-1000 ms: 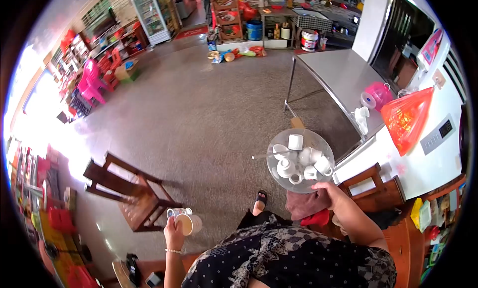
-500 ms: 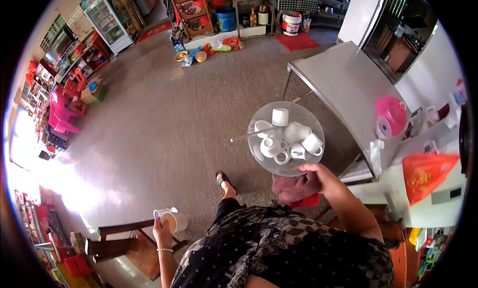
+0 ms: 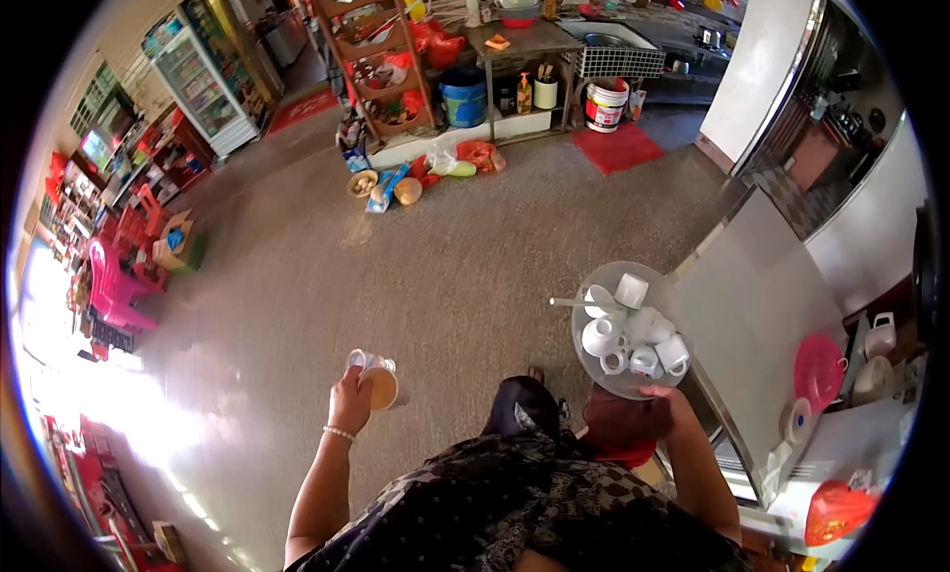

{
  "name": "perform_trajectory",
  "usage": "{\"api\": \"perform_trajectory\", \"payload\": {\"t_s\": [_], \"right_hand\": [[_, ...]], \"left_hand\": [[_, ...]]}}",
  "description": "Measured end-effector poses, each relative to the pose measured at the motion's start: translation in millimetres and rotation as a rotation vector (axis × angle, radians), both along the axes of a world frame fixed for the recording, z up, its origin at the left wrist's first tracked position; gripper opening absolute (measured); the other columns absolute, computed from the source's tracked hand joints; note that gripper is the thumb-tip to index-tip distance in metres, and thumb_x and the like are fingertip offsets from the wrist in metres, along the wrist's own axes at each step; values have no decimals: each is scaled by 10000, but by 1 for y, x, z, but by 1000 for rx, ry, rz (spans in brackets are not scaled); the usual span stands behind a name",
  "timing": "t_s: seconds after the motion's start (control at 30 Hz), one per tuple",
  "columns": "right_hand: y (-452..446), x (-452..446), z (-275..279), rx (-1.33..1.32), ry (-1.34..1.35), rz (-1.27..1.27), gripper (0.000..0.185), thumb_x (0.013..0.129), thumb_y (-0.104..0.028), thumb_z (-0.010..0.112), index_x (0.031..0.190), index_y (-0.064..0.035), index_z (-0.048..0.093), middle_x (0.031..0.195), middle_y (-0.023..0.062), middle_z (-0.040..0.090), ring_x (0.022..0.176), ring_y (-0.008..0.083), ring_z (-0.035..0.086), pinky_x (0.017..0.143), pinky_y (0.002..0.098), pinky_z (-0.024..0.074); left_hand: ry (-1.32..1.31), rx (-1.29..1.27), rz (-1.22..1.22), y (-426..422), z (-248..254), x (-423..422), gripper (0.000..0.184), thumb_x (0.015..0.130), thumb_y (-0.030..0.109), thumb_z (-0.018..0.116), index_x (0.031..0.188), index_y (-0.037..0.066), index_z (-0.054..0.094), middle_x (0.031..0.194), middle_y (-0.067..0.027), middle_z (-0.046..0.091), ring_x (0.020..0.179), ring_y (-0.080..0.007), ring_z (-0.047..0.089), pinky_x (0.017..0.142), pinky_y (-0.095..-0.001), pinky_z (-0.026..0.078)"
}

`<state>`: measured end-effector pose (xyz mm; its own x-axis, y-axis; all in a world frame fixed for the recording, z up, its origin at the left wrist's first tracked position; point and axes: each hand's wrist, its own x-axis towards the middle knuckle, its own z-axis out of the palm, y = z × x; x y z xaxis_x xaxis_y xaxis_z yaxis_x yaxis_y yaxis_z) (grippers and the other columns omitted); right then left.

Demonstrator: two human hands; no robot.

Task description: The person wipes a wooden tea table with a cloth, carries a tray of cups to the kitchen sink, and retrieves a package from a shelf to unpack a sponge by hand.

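Note:
My left hand (image 3: 348,402), with a beaded bracelet at the wrist, is closed round two cups; the nearer one (image 3: 384,388) shows a tan inside. My right hand (image 3: 671,404) grips the near edge of a round clear tray (image 3: 592,360). Several white cups (image 3: 601,336) lie on the tray, some upside down or on their sides. A thin pale stick (image 3: 574,302) juts out over the tray's left side. A dark red cloth (image 3: 616,422) hangs beneath the tray beside my right hand.
A grey table (image 3: 752,305) stands right of the tray, with a pink basket (image 3: 819,372) on it. Ahead are a wooden rack (image 3: 381,72), a blue bucket (image 3: 463,99), a white bucket (image 3: 605,107) and a red mat (image 3: 618,148). Pink chairs (image 3: 119,280) stand left.
The wooden chair at lower left has gone out of view. The kitchen area and the grey table appear closer. Both hands still hold the cups and the tray.

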<state>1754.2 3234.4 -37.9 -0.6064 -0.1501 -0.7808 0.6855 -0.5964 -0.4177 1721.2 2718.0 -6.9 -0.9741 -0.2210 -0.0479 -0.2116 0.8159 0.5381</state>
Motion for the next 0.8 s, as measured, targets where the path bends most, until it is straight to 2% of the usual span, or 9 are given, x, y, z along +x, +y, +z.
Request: {"api": "perform_trajectory", "payload": {"t_s": [0.07, 0.17, 0.27, 0.37, 0.43, 0.57, 0.7, 0.8], "right_hand": [[16, -52, -7, -139, 83, 2, 475, 796, -182, 561, 1223, 17, 499, 1152, 171, 576, 1015, 293, 583, 908, 386, 471], [47, -134, -6, -101, 46, 39, 519, 786, -183, 577, 1251, 22, 473, 1215, 187, 549, 1076, 310, 563, 941, 407, 455], [68, -214, -5, -45, 27, -8, 568, 766, -184, 600, 1270, 25, 445, 1239, 192, 539, 1108, 321, 552, 969, 418, 441], [96, -304, -6, -137, 60, 11, 605, 750, -182, 615, 1284, 27, 424, 1237, 194, 538, 1105, 327, 553, 979, 427, 436], [106, -361, -5, -69, 127, -2, 614, 747, -187, 619, 1287, 26, 420, 1236, 195, 536, 1103, 326, 554, 981, 429, 435], [138, -481, -47, -2, 105, -28, 594, 749, -173, 617, 1278, 20, 430, 1237, 182, 536, 1090, 315, 565, 948, 410, 465], [154, -603, -32, -82, 142, -42, 567, 746, -159, 619, 1260, 20, 458, 1230, 166, 547, 1072, 303, 576, 919, 391, 488], [172, -685, -28, 100, 123, -71, 579, 743, -168, 630, 1267, 13, 462, 1223, 163, 552, 1071, 301, 576, 928, 393, 482]], "left_hand": [[1, 31, -15, 19, -8, -77, 280, 838, 224, 547, 1030, 25, 588, 890, -227, 645, 850, -394, 630, 708, -419, 493], [5, -7, -14, 51, -16, -172, 272, 841, 221, 524, 1008, 17, 590, 856, -240, 637, 818, -405, 624, 699, -452, 486], [-1, 45, 24, 76, -21, -251, 274, 819, 221, 542, 983, 9, 602, 847, -225, 642, 811, -377, 635, 700, -433, 487], [-32, 71, 50, 96, -17, -330, 284, 804, 227, 555, 986, 16, 606, 794, -188, 633, 743, -314, 628, 665, -401, 473], [-8, 79, 60, 103, -24, -376, 272, 800, 223, 557, 969, 15, 602, 764, -174, 624, 703, -288, 617, 638, -391, 461], [-105, 21, 89, 113, -33, -479, 258, 799, 197, 549, 969, 10, 602, 860, -227, 644, 824, -387, 632, 705, -439, 480], [-93, 63, 53, 132, -57, -601, 260, 799, 187, 539, 978, 8, 599, 865, -237, 642, 829, -399, 625, 715, -446, 478], [-58, 85, 21, 158, -77, -702, 266, 800, 189, 541, 991, 10, 592, 880, -241, 639, 842, -410, 618, 718, -452, 475]]}}
